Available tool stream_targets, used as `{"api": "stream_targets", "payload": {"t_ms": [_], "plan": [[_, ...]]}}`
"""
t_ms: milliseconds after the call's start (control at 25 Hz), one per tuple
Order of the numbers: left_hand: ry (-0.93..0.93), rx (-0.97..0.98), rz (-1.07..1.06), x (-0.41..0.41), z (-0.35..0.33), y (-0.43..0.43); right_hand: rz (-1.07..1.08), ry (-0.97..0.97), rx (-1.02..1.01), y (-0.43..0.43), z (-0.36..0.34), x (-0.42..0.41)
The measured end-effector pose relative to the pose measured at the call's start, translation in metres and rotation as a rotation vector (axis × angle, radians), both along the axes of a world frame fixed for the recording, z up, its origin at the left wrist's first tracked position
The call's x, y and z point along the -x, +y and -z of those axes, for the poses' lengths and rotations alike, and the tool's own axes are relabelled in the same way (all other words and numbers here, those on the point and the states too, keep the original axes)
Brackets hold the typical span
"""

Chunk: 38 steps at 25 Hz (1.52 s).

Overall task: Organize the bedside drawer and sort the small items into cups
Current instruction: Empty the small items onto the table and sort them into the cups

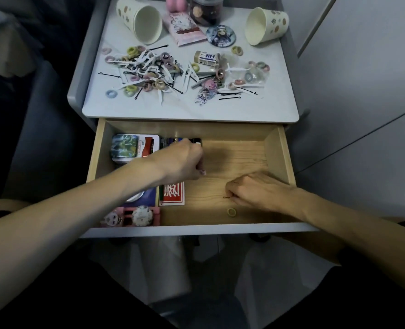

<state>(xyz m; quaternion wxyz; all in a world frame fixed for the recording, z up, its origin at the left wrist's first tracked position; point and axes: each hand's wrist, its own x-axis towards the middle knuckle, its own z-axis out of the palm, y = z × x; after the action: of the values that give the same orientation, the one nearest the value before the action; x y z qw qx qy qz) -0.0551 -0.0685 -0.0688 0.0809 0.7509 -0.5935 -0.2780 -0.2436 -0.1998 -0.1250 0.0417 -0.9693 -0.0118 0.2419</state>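
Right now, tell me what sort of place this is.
Probably a bedroom, at a bedside table. It is a small grey nightstand with its wooden drawer pulled open. Hair ties and bobby pins are strewn on top, near two tipped paper cups.

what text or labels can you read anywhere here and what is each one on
Cream eraser in a white sleeve, on the white tabletop: blue letters, perhaps "HB", blurred.
Red card box in the wooden drawer: white characters, too blurred to read.
Red and white box at the drawer's back: small print, unreadable.
Pink packet on the tabletop: dark lettering, blurred.
Nothing reads clearly.
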Motion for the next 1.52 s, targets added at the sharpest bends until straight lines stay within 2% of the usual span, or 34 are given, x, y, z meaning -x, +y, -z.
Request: {"api": "stream_targets", "payload": {"t_ms": [120, 280, 600, 680, 760, 920, 1000, 1120, 1280, 1440, 1520], "plan": [[-0.014, -0.002, -0.036, -0.010, -0.007, 0.012, 0.028, 0.085, -0.150, 0.008, -0.004, -0.002], [-0.002, -0.001, -0.055, -0.010, 0.008, 0.022, 0.087, 0.158, -0.213, 0.009, -0.007, -0.005], [-0.095, 0.032, -0.075, -0.020, 0.012, 0.019, 0.077, 0.203, -0.188, 0.011, -0.005, -0.011], [-0.080, 0.076, -0.107, -0.021, 0.006, 0.016, 0.137, 0.171, -0.200, 0.011, -0.005, -0.012], [-0.045, 0.161, -0.158, -0.022, -0.006, 0.013, 0.285, 0.035, -0.260, 0.007, -0.016, -0.020], [0.058, 0.370, -0.357, -0.039, -0.039, 0.005, 0.647, -0.494, -0.549, -0.012, -0.065, -0.056], [0.095, 0.442, -0.441, -0.055, -0.051, 0.001, 0.788, -0.657, -0.630, -0.029, -0.088, -0.073], [0.130, 0.513, -0.533, -0.077, -0.066, -0.011, 0.916, -0.733, -0.515, -0.064, -0.107, -0.091], [0.011, 0.515, -0.574, -0.107, -0.075, -0.033, 1.046, -0.819, -0.338, -0.108, -0.116, -0.104], [-0.047, 0.485, -0.602, -0.123, -0.062, -0.040, 1.074, -0.648, -0.066, -0.129, -0.111, -0.103], [-0.066, 0.483, -0.540, -0.116, -0.057, -0.043, 1.057, -0.575, 0.023, -0.132, -0.110, -0.102]]}}
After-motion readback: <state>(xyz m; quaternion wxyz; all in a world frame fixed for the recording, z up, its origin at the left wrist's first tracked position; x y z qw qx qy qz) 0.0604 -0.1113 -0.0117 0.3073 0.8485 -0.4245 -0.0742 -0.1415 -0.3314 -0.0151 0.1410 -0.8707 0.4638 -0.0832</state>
